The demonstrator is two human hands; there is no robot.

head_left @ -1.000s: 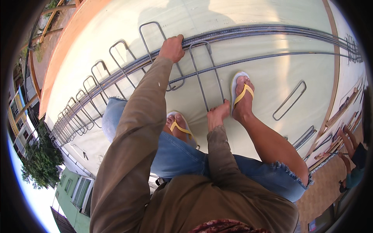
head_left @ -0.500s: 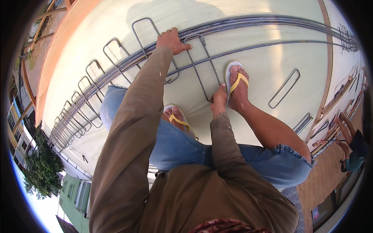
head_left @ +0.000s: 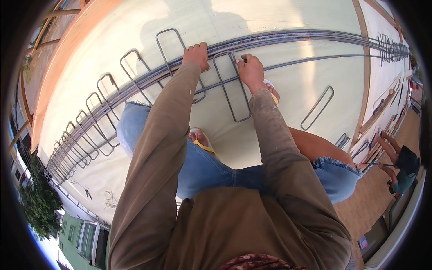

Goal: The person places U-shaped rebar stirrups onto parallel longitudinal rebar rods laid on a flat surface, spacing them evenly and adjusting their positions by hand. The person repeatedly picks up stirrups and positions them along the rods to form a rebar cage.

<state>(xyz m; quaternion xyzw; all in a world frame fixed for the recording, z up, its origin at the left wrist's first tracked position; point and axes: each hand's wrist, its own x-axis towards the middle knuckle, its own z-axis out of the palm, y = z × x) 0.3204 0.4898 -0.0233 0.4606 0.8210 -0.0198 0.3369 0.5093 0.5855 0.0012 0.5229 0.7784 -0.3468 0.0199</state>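
With my left hand (head_left: 195, 57) I grip the bundle of long ribbed steel bars (head_left: 288, 38), fingers over its far side. My right hand (head_left: 252, 72) is closed with fingers curled, lying across the single steel bar (head_left: 310, 60) beside the upper right side of a rectangular wire stirrup (head_left: 243, 119). My palm and fingers hide whether they hold the bar or the stirrup. The single bar passes through this stirrup. Left of my left hand, another stirrup (head_left: 167, 30) stands around the bars, and several more follow along the bundle (head_left: 101, 83).
A loose stirrup (head_left: 317, 108) lies flat on the pale panel (head_left: 274, 139) at right, with more bent steel (head_left: 343, 141) near the panel's edge. My sandalled feet (head_left: 200, 137) stand on the panel. A person (head_left: 400, 166) is at the far right, near timber pieces.
My right hand has left the stirrup's near end and moved up to its upper right side, by the single bar. My left hand stays on the bundle. The view has shifted slightly.
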